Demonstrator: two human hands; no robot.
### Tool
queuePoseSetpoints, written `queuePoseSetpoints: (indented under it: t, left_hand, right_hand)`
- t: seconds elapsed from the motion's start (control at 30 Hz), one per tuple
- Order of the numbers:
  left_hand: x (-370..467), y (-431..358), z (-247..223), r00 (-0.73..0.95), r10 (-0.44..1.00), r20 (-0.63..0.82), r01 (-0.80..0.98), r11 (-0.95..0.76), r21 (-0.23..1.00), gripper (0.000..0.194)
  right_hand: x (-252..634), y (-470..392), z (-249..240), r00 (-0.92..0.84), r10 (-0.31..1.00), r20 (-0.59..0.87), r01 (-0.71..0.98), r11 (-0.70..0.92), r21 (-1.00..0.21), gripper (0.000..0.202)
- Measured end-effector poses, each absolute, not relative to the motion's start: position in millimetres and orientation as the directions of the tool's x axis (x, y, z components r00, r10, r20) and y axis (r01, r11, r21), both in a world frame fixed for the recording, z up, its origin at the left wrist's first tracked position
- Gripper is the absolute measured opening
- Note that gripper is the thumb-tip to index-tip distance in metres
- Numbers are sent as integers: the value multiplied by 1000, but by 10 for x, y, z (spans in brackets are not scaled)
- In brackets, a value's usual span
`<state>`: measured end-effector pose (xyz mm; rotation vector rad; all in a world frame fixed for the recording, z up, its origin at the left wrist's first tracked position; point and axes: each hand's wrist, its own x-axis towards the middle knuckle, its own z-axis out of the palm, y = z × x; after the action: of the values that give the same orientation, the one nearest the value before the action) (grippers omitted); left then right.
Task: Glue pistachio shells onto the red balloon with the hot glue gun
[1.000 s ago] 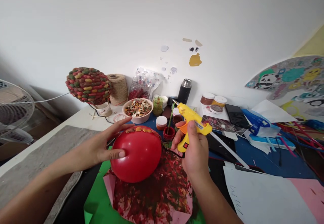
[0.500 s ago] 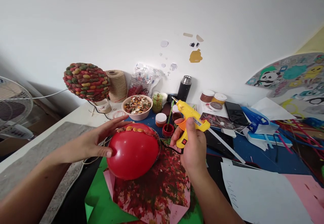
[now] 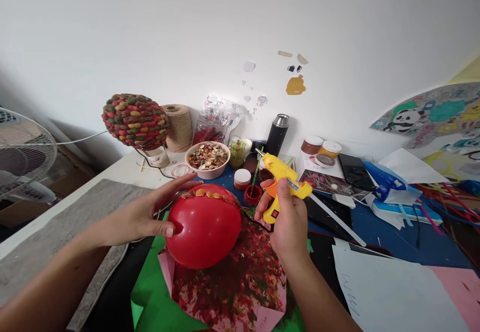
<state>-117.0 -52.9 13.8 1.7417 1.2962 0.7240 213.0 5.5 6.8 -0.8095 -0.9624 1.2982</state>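
A glossy red balloon (image 3: 204,229) rests over paint-stained pink paper (image 3: 228,292), with a row of painted shell pieces (image 3: 206,193) along its upper side. My left hand (image 3: 150,217) grips the balloon's left side, thumb on the near face and fingers over the top. In my right hand (image 3: 287,217) is a yellow glue gun (image 3: 283,172), its nozzle pointing up and left, apart from the balloon. A white glue stick (image 3: 337,219) sticks out of its back end. Behind the balloon stands a bowl (image 3: 208,172) of painted shells.
Paint jars (image 3: 242,178) and a black flask (image 3: 278,134) stand behind the glue gun. At the back left are a colourful covered ball (image 3: 135,122) and a twine spool (image 3: 178,127). A fan (image 3: 24,152) is far left; white paper (image 3: 390,287) lies right.
The whole view has shifted slightly, so things sit a little farther right. Both hands keep their hold on the balloon and the glue gun.
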Motion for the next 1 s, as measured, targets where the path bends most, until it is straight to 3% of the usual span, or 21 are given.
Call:
queuePoseSetpoints:
  t: [0.27,0.6,0.83,1.0]
  left_hand:
    - [-1115,-528,127,345,937,-59,426,-100,899,101]
    - [-1089,-538,72,234,970,-62,408,-40,912,111]
    - [-1008,-556,156,195,980,-49,342,-21,940,105]
    - [-1047,-517,132,128,992,12,406,-64,912,109]
  right_hand:
    - [2117,4,115,-62,987,147,-387,112,-915,60]
    - [2031,-193,59,-203,914,351,-279,289,-916,48]
    - [2029,-200,32,-223,892,393,-299,321,-899,42]
    - [2014,-200,-16,-245,892,381,-324,295,-899,41]
